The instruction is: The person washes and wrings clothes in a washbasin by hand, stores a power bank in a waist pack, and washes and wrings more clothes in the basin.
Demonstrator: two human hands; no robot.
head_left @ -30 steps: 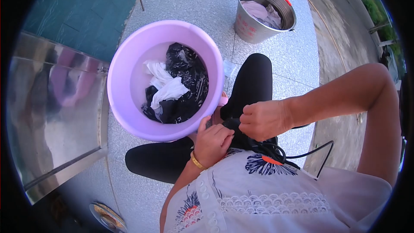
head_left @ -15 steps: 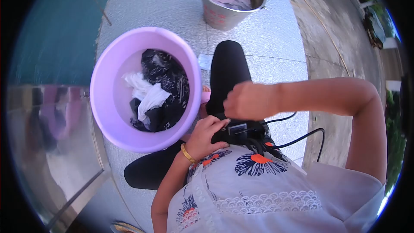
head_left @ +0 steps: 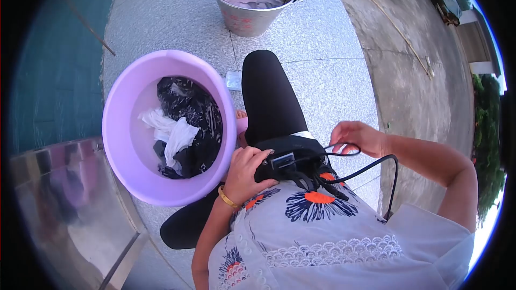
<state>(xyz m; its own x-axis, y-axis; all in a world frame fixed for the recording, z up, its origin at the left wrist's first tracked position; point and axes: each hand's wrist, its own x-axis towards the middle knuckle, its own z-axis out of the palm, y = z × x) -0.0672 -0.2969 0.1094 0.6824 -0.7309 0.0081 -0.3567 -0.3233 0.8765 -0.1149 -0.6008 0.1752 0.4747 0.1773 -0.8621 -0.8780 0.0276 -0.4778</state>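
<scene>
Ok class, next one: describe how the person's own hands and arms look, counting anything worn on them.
Both hands, the left hand and the right hand, are without gloves. A narrow, shiny gold-coloured bangle circles the left wrist; no band shows on the right wrist. A short, loose white fabric sleeve covers the right upper arm, leaving the forearm uncovered.

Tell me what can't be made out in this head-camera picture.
Head view: whether the right hand grips the black cord; too small to tell.
Head view: what lies under the left hand; the hand itself hides it.
Head view: the bottom of the purple tub beneath the clothes, which cover it.
Head view: the red writing on the bucket; blurred and small.
</scene>
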